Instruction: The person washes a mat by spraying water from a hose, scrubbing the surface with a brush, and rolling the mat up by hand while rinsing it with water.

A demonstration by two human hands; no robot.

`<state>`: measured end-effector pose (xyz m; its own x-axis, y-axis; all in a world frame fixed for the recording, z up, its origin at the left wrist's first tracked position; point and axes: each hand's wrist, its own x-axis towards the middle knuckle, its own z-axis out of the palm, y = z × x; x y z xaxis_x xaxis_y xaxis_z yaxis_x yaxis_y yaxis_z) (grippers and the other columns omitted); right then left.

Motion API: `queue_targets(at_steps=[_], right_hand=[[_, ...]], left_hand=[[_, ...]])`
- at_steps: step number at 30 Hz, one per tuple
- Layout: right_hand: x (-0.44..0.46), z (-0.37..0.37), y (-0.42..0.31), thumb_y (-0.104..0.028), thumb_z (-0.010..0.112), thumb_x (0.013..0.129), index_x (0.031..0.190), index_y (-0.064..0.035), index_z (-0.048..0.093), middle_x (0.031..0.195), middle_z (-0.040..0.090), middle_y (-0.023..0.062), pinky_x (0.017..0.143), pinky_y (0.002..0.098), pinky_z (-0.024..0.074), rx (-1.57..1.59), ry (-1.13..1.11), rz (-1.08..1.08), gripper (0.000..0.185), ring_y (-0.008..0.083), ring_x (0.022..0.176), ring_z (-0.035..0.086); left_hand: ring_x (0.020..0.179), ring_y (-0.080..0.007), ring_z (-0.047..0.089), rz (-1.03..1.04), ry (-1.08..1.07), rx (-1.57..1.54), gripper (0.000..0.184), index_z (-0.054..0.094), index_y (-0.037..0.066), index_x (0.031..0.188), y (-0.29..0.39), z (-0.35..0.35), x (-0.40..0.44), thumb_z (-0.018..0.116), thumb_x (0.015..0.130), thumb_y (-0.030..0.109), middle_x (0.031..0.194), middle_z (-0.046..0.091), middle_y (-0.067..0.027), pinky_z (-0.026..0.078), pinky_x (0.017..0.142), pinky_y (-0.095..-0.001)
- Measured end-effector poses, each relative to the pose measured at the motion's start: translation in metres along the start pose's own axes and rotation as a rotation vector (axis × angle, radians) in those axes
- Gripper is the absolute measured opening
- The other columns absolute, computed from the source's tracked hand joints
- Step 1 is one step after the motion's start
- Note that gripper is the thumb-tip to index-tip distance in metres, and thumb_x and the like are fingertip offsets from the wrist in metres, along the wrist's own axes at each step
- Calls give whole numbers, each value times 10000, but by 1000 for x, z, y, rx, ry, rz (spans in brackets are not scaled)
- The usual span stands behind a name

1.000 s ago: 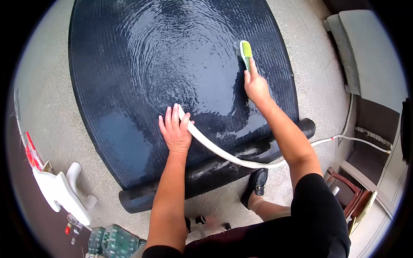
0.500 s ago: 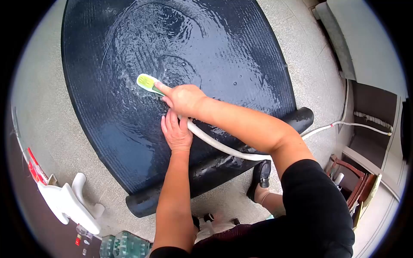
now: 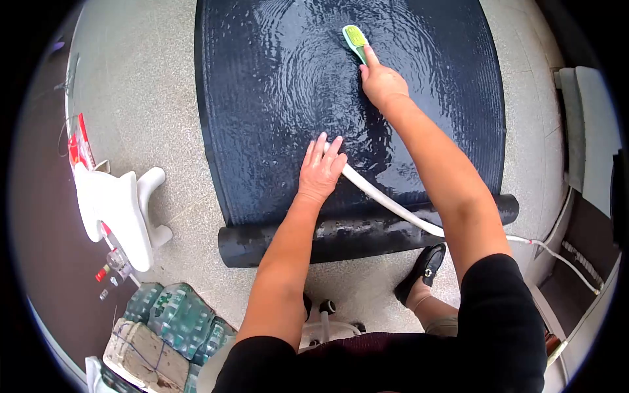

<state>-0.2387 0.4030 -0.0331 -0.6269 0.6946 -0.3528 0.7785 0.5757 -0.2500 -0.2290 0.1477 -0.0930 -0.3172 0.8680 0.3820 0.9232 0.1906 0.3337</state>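
My right hand is closed round the handle of a scrubbing brush with a green and pale-blue back. The brush lies against a wet black ribbed mat. My left hand is wrapped over the end of a white hose, low above the mat; its fingertips point away from me. Rippled water covers the mat beyond the left hand. The brush's bristles are hidden underneath.
The mat's near end is a thick roll. A white plastic stool lies on the left, by packs of green bottles and a foam box. A black shoe stands near the roll. A grey panel is at right.
The brush and my right hand have moved away from my left hand, farther forward and right over the mat. The view has shifted, bringing the foam box into sight.
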Motion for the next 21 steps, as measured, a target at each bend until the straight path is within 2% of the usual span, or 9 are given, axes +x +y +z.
queue_targets(at_steps=[2, 6, 10, 12, 15, 17, 18, 20, 21], right_hand=[[-44, 2, -6, -331, 405, 1004, 1509, -223, 273, 958, 696, 194, 816, 478, 519, -6, -56, -7, 534, 366, 876, 676], [-130, 23, -27, -338, 435, 1001, 1521, -261, 249, 856, 682, 203, 747, 483, 529, -123, -276, -313, 558, 371, 819, 672], [-76, 39, -47, -331, 440, 999, 1499, -241, 305, 834, 681, 200, 731, 486, 527, -128, -109, -486, 525, 374, 784, 672], [-31, 36, -72, -337, 424, 1003, 1487, -238, 320, 874, 686, 214, 744, 498, 521, -32, -7, -306, 505, 384, 813, 670], [-49, 48, -112, -346, 396, 1007, 1474, -219, 355, 925, 699, 187, 792, 478, 524, 82, -9, -153, 485, 359, 870, 680], [-97, 54, -118, -334, 446, 989, 1500, -218, 300, 872, 688, 215, 759, 496, 522, 37, -192, -348, 544, 388, 808, 669], [-120, 60, -117, -333, 467, 979, 1515, -247, 275, 886, 689, 207, 753, 485, 532, -7, -298, -435, 575, 376, 810, 674], [-143, 61, -123, -348, 478, 980, 1509, -294, 294, 879, 681, 170, 727, 470, 538, -157, -330, -525, 563, 355, 801, 683], [-131, 61, -123, -353, 469, 986, 1508, -305, 295, 865, 678, 166, 730, 468, 537, -168, -321, -546, 553, 352, 794, 683]], left_hand=[[1261, -395, 507, -24, -40, 84, 148, 580, 138, 912, -24, -24, -42, 668, 796, 163, 1321, 578, -61, 445, 1009, -542], [1310, -384, 454, -172, -31, 68, 126, 568, 162, 940, -44, -29, -49, 632, 833, 145, 1409, 502, -38, 401, 1033, -584], [1279, -357, 467, -168, -12, 65, 197, 551, 189, 967, -44, -30, -48, 660, 805, 158, 1323, 544, -15, 392, 1036, -590], [1271, -355, 472, -170, 12, 50, 212, 550, 192, 972, -43, -31, -47, 666, 799, 148, 1303, 550, -18, 396, 1031, -589], [1264, -338, 488, -181, -15, 38, 270, 564, 189, 1005, -44, -34, -48, 689, 770, 140, 1277, 572, -36, 391, 1047, -566], [1275, -331, 470, -194, -72, 38, 363, 585, 181, 1132, -44, -36, -48, 676, 781, 160, 1268, 566, -73, 374, 1062, -564], [1268, -343, 468, -256, -26, 45, 434, 571, 121, 1209, -42, -32, -46, 666, 790, 178, 1253, 556, -122, 370, 1060, -566], [1261, -365, 463, -639, -253, -247, 461, 556, 52, 1228, -44, -25, -43, 656, 800, 191, 1244, 547, -162, 366, 1057, -568], [1256, -361, 466, -420, -150, -93, 413, 569, 84, 1188, -39, -25, -45, 653, 799, 194, 1242, 551, -141, 365, 1058, -564]])
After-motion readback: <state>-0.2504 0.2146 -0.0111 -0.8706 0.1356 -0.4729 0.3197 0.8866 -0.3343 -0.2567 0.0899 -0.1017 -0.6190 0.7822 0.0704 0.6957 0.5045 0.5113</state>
